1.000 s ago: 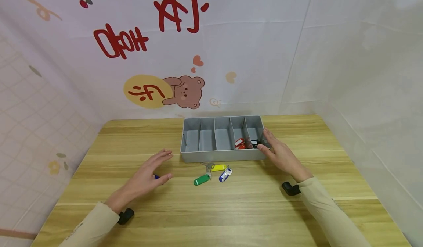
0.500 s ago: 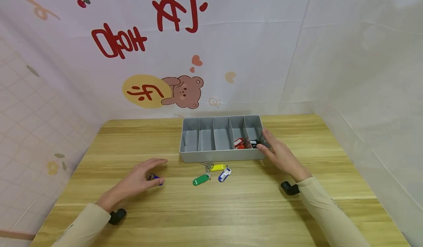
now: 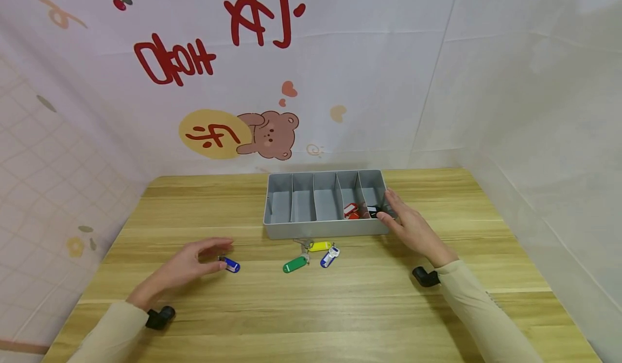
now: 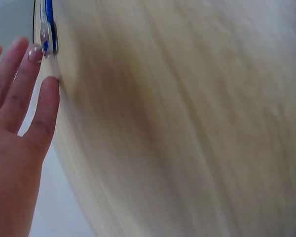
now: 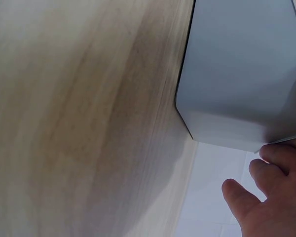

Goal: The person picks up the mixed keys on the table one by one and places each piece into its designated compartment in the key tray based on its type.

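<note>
A blue key tag (image 3: 232, 266) lies on the table at the left, right at the fingertips of my left hand (image 3: 182, 266). That hand's thumb and fingers are spread apart; the left wrist view shows nothing held between them. My right hand (image 3: 417, 232) rests on the right end of a grey divided tray (image 3: 311, 230), its thumb over the front corner. In the right wrist view its fingers touch the tray's rim. Before the tray lie a green key tag (image 3: 295, 264), a yellow key tag (image 3: 320, 246) and another blue key tag (image 3: 330, 257), with keys among them.
Red key tags (image 3: 351, 210) lie in the tray's fourth compartment from the left, and black key tags (image 3: 373, 211) in the rightmost, partly hidden by the right thumb. A wooden table (image 3: 311, 309) carries everything, with white printed cloth (image 3: 369, 82) behind.
My left hand has drawn back to the left, leaving the blue key tag it was covering in plain sight on the table. The right hand stays on the tray.
</note>
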Demonstrator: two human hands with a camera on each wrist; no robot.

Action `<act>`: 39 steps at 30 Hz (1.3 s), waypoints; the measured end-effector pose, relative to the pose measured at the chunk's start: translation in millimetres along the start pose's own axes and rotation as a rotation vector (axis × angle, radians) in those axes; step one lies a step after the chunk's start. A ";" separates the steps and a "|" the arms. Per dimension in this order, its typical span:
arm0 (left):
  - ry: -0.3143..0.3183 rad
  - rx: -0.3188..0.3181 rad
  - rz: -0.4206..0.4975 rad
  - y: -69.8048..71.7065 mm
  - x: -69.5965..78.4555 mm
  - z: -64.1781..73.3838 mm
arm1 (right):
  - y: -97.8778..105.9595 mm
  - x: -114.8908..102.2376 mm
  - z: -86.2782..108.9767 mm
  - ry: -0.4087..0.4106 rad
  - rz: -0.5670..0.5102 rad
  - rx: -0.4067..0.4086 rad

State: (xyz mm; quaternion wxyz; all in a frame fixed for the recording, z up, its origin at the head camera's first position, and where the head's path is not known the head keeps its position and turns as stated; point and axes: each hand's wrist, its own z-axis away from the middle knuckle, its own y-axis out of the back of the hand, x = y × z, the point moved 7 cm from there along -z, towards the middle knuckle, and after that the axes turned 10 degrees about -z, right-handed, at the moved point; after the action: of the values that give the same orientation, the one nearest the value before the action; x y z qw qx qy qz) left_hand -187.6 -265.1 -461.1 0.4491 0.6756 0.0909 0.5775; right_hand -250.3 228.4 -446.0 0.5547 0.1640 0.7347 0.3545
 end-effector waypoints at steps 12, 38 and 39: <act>0.016 -0.022 0.034 3.8 -12.7 10.0 | 0.4 -1.3 0.3 0.009 -0.002 0.008; -0.039 0.082 -0.084 9.8 -21.4 5.6 | 0.1 -0.5 0.6 0.007 -0.002 0.012; -0.038 0.088 -0.097 10.2 -21.7 5.3 | 0.0 -0.3 0.5 0.003 -0.004 0.010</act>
State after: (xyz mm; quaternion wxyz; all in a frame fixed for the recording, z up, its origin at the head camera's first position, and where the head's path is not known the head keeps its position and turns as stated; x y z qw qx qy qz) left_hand -193.9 -287.5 -468.6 0.4481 0.7004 0.1403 0.5375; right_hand -249.7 228.4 -445.8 0.5534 0.1645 0.7376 0.3501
